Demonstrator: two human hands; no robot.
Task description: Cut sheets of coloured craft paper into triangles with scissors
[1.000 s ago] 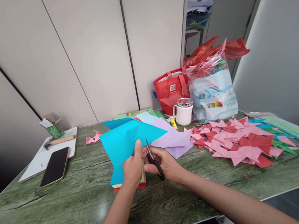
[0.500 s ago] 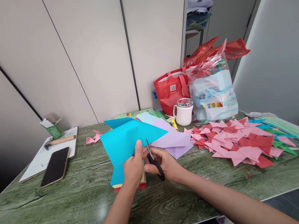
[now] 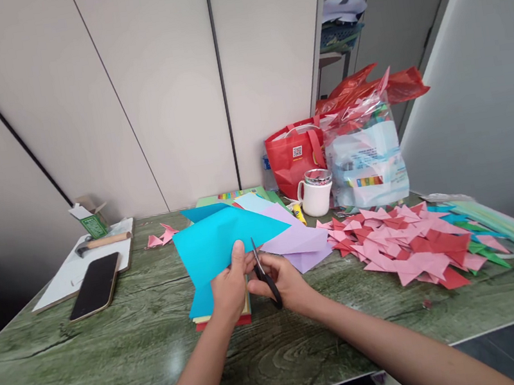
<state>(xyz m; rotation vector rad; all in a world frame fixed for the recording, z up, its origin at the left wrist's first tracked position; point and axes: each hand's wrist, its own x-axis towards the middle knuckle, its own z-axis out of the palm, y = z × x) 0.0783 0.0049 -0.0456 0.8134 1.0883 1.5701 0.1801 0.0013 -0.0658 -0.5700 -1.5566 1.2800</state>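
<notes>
My left hand (image 3: 229, 288) pinches the near edge of a bright blue sheet of paper (image 3: 215, 238), holding it up off the table. My right hand (image 3: 281, 281) grips black-handled scissors (image 3: 265, 276), their blades pointing up at the sheet's edge right beside my left thumb. A lilac sheet (image 3: 296, 238) lies under and to the right of the blue one. Below my hands sits a small stack of coloured paper (image 3: 223, 318) with a red bottom layer.
A heap of pink and red folded triangles (image 3: 406, 243) covers the right of the green table (image 3: 116, 351). A white mug (image 3: 315, 195), red bag (image 3: 294, 154) and plastic bag (image 3: 366, 156) stand behind. A phone (image 3: 95, 285), hammer (image 3: 99, 242) and small box (image 3: 90, 220) lie left.
Almost nothing differs: the blue sheet has tipped a touch and both hands stay where they were with the scissors at the sheet's edge.
</notes>
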